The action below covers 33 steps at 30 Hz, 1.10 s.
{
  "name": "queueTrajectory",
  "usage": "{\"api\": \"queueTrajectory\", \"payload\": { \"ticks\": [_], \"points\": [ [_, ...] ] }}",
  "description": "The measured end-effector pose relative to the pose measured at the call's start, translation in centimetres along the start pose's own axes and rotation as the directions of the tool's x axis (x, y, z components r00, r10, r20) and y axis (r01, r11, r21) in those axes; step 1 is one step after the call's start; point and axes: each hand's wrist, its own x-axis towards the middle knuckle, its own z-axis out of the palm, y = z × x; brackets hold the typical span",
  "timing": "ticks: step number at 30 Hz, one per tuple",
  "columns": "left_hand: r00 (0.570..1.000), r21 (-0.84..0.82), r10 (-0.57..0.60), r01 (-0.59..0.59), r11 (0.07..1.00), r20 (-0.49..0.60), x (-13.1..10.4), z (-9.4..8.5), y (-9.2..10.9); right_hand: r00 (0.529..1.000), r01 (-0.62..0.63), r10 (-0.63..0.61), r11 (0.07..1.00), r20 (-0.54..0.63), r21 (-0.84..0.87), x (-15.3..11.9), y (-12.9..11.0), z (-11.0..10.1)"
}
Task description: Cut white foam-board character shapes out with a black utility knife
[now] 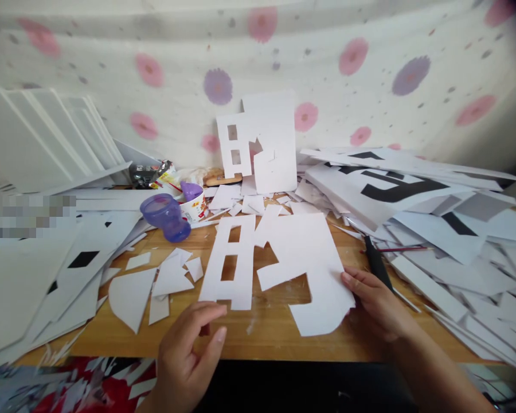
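Observation:
A white cut-out piece (pixel 327 238) with notches and a curved lower corner is held at its right edge by my right hand (pixel 372 298), fingers closed on it. To its left is another white piece (pixel 243 275) with two rectangular windows; whether the two are joined is hard to tell. My left hand (pixel 193 344) is beside the windowed part's lower left corner, thumb and forefinger apart, with nothing visible between them. Behind, a similar white cut-out (pixel 279 143) stands upright against the patterned cloth.
Paper sheets with black shapes (pixel 413 183) are piled on the right, near a black-handled tool (pixel 377 264). White scraps (pixel 131 292), a purple cup (pixel 165 215) and a paper cup (pixel 194 207) sit at left on the wooden table (pixel 124 338). White boards (pixel 60 137) lean behind.

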Motion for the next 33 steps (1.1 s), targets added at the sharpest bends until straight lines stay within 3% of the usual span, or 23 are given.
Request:
{"api": "queueTrajectory", "payload": {
  "ticks": [6, 8, 10, 12, 15, 17, 20, 23, 26, 29, 33],
  "points": [
    [0.997, 0.106, 0.057, -0.063, 0.992, 0.057, -0.4, -0.3, -0.6, 0.997, -0.035, 0.044, 0.991, 0.064, -0.128, 1.0, -0.2, -0.3],
    [0.992, 0.133, 0.049, -0.065, 0.989, 0.117, -0.2, 0.2, -0.8, 0.997, -0.034, 0.048, 0.97, 0.053, -0.239, 1.2, -0.2, -0.5],
    [0.969, 0.149, 0.069, -0.106, 0.983, 0.237, 0.1, 0.9, -0.8, 0.997, 0.044, -0.067, 0.89, -0.034, -0.453, 1.3, -0.1, -0.8],
    [0.918, 0.159, 0.097, -0.17, 0.973, 0.384, 0.5, 1.7, -0.5, 0.945, 0.152, -0.315, 0.662, -0.088, -0.734, 1.1, 0.0, -1.2],
    [0.811, 0.149, 0.127, -0.255, 0.956, 0.571, 1.4, 2.5, 0.1, 0.775, 0.213, -0.632, 0.221, 0.027, -0.952, 0.5, 0.3, -2.5],
    [0.745, 0.137, 0.126, -0.281, 0.95, 0.655, 2.4, 2.7, 0.3, 0.687, 0.196, -0.72, 0.05, 0.101, -0.979, 0.0, 0.4, -3.7],
    [0.644, 0.14, 0.089, -0.295, 0.945, 0.76, 4.9, 2.5, 0.6, 0.641, 0.064, -0.758, -0.105, 0.122, -0.992, -0.4, 0.3, -5.9],
    [0.525, 0.134, 0.063, -0.329, 0.935, 0.849, 8.0, 2.7, 1.0, 0.688, -0.111, -0.724, -0.185, 0.059, -0.976, -0.3, -0.2, -7.5],
    [0.465, 0.16, 0.041, -0.384, 0.909, 0.884, 11.3, 4.4, 1.4, 0.771, -0.2, -0.637, -0.213, -0.02, -0.956, 0.4, -1.0, -7.9],
    [0.458, 0.158, 0.06, -0.425, 0.891, 0.887, 13.6, 7.2, 1.0, 0.829, -0.264, -0.547, -0.196, -0.118, -0.944, 1.1, -1.7, -7.7],
    [0.51, 0.204, 0.027, -0.392, 0.897, 0.86, 14.6, 10.8, -0.6, 0.868, -0.276, -0.451, -0.092, -0.207, -0.957, 1.4, -2.1, -7.8]
  ]
}}
